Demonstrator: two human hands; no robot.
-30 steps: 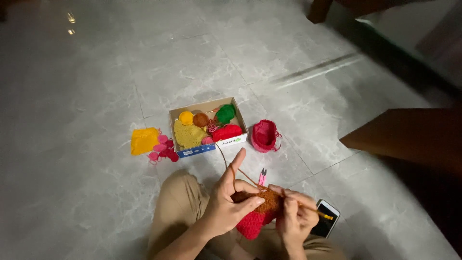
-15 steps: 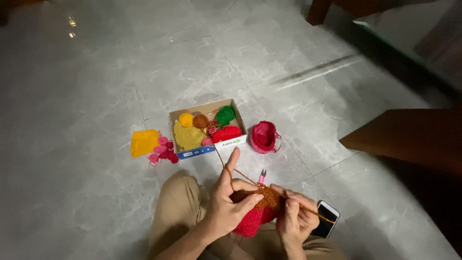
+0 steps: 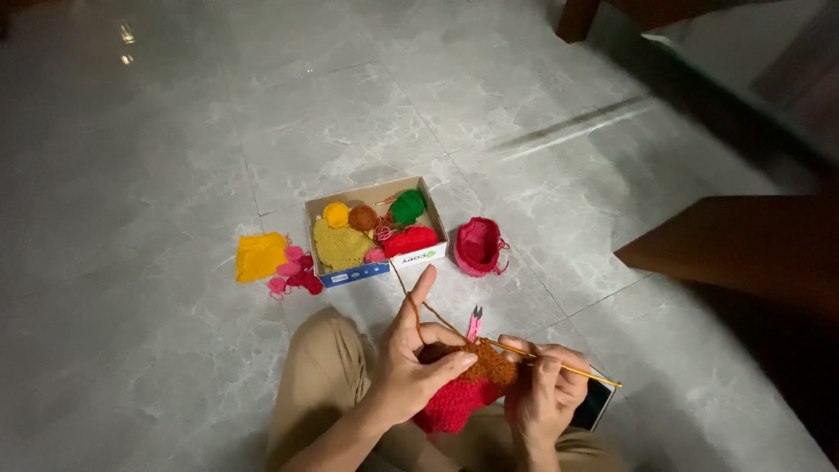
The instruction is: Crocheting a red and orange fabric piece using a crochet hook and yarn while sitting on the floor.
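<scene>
The crochet piece (image 3: 468, 389), brown on top and red below, sits between my 2 hands, over my lap. My left hand (image 3: 411, 363) grips its left side, forefinger raised with the brown yarn (image 3: 404, 293) running over it. My right hand (image 3: 544, 393) is clenched around the hook (image 3: 559, 365), whose tip is in the brown part. Just beyond my hands a pink snipper (image 3: 474, 322) lies on the floor (image 3: 175, 131). A phone (image 3: 596, 404) peeks out right of my right hand. Farther ahead stands a box (image 3: 376, 229) of yarn balls, where the yarn leads. A red pouch (image 3: 479, 246) lies right of it, with a yellow piece (image 3: 260, 256) and pink bits (image 3: 295, 273) to its left.
</scene>
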